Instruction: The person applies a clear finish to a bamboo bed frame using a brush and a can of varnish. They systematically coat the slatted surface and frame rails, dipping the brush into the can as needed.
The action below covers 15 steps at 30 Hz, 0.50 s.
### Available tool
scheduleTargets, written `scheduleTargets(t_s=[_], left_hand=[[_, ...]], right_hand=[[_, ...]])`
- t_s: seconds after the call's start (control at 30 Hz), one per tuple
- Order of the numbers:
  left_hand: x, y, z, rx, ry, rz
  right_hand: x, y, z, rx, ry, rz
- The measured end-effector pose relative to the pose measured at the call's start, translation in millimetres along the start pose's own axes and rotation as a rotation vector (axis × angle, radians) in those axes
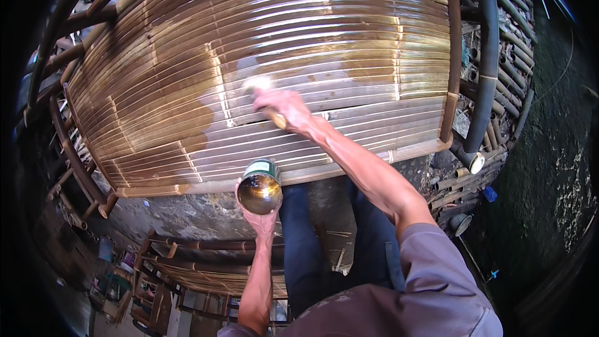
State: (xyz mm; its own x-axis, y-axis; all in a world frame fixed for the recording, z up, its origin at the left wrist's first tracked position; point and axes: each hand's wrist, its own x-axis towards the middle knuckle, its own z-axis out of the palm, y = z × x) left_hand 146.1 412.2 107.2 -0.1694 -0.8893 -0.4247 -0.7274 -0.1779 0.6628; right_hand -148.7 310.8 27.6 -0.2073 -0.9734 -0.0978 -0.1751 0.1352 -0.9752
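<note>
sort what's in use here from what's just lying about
In use:
round green-labelled can of amber liquid, in the left hand
wooden-handled, pale-bristled brush, in the right hand
slatted brown bamboo panel, beneath the brush

Apparently lying about:
stacked brown bamboo poles, right
small blue object, kind unclear

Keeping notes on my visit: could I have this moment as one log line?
Left hand: holds open can | Right hand: grips brush, blurred | Bamboo slats: darker, paler patches

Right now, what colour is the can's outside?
The can is mostly green outside, clearest in the head view.
</note>
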Motion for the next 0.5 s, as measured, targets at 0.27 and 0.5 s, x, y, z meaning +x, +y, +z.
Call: scheduleTargets(t_s=[0.27,0.5], left_hand=[[-4,8,-31,-0.235,0.080,0.052],[40,3,-43,0.119,0.107,0.165]], right_hand=[[8,41,-181,-0.619,0.547,-0.069],[-5,-31,-24,-0.369,0.374,0.139]])
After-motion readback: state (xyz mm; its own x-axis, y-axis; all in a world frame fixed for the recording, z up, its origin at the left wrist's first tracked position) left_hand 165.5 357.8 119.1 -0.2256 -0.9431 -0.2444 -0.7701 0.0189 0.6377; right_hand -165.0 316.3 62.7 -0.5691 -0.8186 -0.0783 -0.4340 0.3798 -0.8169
